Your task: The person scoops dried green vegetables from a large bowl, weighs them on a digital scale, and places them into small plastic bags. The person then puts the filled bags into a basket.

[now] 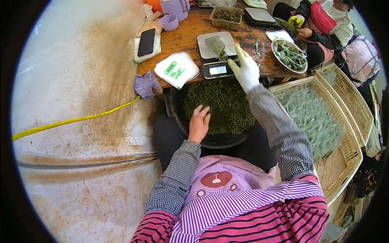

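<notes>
Holding the gloved right hand (248, 70) open, thumb apart from fingers, just right of the clear bag of greens (217, 45), nearer than the bare left hand (199, 124). Seeing that bag lying on the scale (219, 65), long axis slanting down toward the right hand. Resting the left hand, loosely spread with nothing showing in its grasp, over leaves (229, 107) filling the black tub (223, 142). Noticing small bags (310, 117) packing the yellowish crate (351, 156).
</notes>
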Demonstrator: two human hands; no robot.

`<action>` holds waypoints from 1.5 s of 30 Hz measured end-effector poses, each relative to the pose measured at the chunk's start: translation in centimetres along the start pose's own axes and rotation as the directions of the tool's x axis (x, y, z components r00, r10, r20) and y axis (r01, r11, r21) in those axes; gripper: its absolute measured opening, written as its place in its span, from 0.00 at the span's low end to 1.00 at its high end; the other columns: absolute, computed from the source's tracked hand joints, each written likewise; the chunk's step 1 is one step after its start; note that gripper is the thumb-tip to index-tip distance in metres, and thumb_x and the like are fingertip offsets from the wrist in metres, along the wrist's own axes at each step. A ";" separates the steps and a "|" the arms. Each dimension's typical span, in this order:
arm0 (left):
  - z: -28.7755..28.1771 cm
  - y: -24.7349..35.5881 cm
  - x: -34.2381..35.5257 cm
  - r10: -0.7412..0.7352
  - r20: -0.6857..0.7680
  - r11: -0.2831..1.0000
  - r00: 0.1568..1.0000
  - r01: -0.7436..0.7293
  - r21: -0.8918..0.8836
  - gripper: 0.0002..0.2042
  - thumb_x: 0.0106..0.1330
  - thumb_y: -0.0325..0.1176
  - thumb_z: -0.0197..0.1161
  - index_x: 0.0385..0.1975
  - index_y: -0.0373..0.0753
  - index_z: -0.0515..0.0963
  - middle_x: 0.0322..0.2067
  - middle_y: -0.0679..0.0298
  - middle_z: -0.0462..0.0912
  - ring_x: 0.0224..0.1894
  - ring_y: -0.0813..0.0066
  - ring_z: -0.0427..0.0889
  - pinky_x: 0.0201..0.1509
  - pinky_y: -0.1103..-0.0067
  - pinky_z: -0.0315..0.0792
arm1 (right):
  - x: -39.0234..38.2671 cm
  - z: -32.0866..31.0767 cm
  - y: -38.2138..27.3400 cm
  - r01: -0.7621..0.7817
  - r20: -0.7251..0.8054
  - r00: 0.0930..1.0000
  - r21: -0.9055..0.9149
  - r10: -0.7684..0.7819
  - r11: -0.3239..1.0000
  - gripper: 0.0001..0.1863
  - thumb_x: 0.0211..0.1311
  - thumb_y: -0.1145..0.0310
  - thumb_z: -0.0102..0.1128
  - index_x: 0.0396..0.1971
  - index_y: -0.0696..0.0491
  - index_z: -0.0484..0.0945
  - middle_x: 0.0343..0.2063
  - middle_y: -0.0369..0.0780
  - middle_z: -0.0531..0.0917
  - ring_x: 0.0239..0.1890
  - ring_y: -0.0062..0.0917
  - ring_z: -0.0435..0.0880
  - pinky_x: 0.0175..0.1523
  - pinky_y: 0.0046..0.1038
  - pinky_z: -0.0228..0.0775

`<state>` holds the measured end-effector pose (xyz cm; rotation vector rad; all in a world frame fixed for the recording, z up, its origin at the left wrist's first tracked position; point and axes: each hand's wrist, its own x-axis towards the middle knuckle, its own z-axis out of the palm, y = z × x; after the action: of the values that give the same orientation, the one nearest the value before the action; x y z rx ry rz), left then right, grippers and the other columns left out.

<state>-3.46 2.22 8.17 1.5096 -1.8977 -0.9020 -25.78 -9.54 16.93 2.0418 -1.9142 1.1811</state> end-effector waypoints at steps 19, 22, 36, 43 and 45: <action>3.6 6.6 2.9 0.136 -0.364 0.753 0.922 -0.335 -0.566 0.07 0.66 0.30 0.58 0.38 0.36 0.80 0.39 0.62 0.82 0.45 0.72 0.79 0.49 0.77 0.73 | -9.8 -10.0 -4.1 0.298 0.272 0.928 -0.125 -0.257 0.946 0.23 0.43 0.77 0.56 0.44 0.46 0.78 0.44 0.37 0.78 0.55 0.36 0.70 0.61 0.52 0.50; 5.7 8.6 2.7 0.408 -0.334 0.786 0.850 -0.513 -0.345 0.06 0.64 0.27 0.59 0.36 0.35 0.80 0.39 0.59 0.82 0.43 0.68 0.80 0.49 0.75 0.72 | -13.7 -7.6 -1.6 0.117 0.523 0.851 -0.104 -0.046 0.988 0.23 0.44 0.71 0.57 0.46 0.44 0.77 0.46 0.38 0.78 0.58 0.39 0.67 0.61 0.58 0.47; 9.5 16.6 -0.7 0.118 0.084 0.431 0.989 0.025 -0.902 0.08 0.71 0.29 0.50 0.32 0.33 0.75 0.35 0.64 0.79 0.39 0.76 0.75 0.49 0.77 0.69 | -15.2 -16.2 1.6 0.242 0.387 0.908 -0.176 -0.159 0.954 0.10 0.44 0.60 0.65 0.24 0.51 0.83 0.29 0.37 0.81 0.46 0.37 0.74 0.64 0.63 0.42; 10.8 20.1 -0.7 0.366 0.041 0.543 0.930 -0.178 -0.821 0.08 0.69 0.29 0.53 0.31 0.34 0.78 0.34 0.65 0.80 0.38 0.78 0.76 0.45 0.80 0.70 | -16.2 -21.0 2.3 -0.095 0.635 0.771 0.045 0.045 0.994 0.14 0.62 0.57 0.51 0.37 0.50 0.79 0.36 0.40 0.80 0.49 0.40 0.76 0.59 0.71 0.35; 11.0 20.4 0.2 0.311 0.087 0.649 0.946 -0.145 -0.747 0.08 0.69 0.30 0.53 0.33 0.34 0.79 0.35 0.65 0.81 0.38 0.78 0.76 0.45 0.80 0.70 | -16.7 -22.4 4.0 -0.125 0.601 0.797 0.064 0.062 0.990 0.13 0.62 0.59 0.52 0.43 0.47 0.76 0.39 0.39 0.81 0.52 0.41 0.75 0.59 0.71 0.36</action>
<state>-24.31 6.82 17.20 0.6775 -1.4945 -1.5107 -37.92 15.62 20.99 2.6421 -2.2662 0.6893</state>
